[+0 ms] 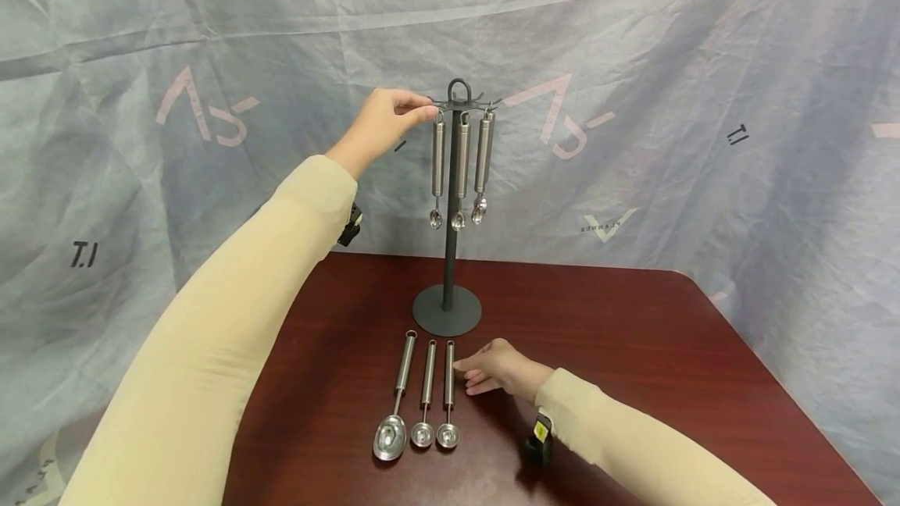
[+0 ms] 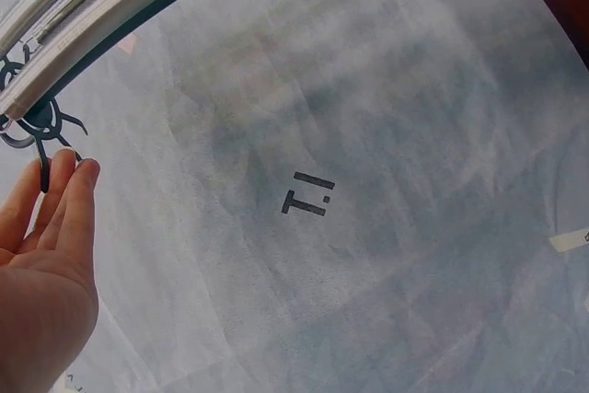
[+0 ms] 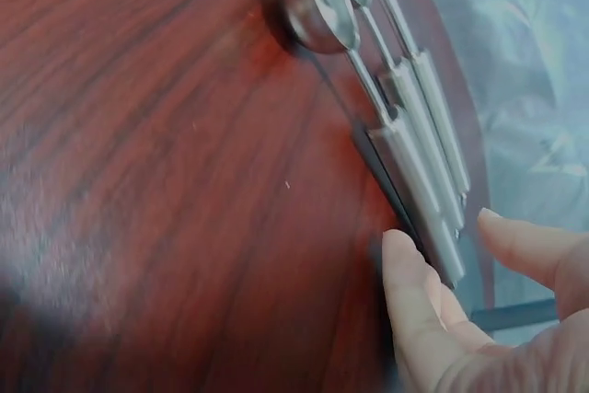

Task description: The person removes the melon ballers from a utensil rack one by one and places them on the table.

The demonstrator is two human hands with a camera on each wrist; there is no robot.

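Observation:
A dark grey rack with a ring of hooks on top stands on the table. My left hand is raised to its top left side, fingertips and thumb pinching one of the hooks. Several metal measuring spoons hang from the rack by their handles. On the table, three more lie side by side: a large oval one, a middle one and a right-hand measuring spoon. Beside that last spoon's handle is my right hand, thumb and fingers spread apart around the handle end in the right wrist view, not closed on it.
The reddish-brown table reaches back to a hanging grey cloth with printed letters. The rack's round base sits just behind the lying spoons. Each wrist carries a small dark camera.

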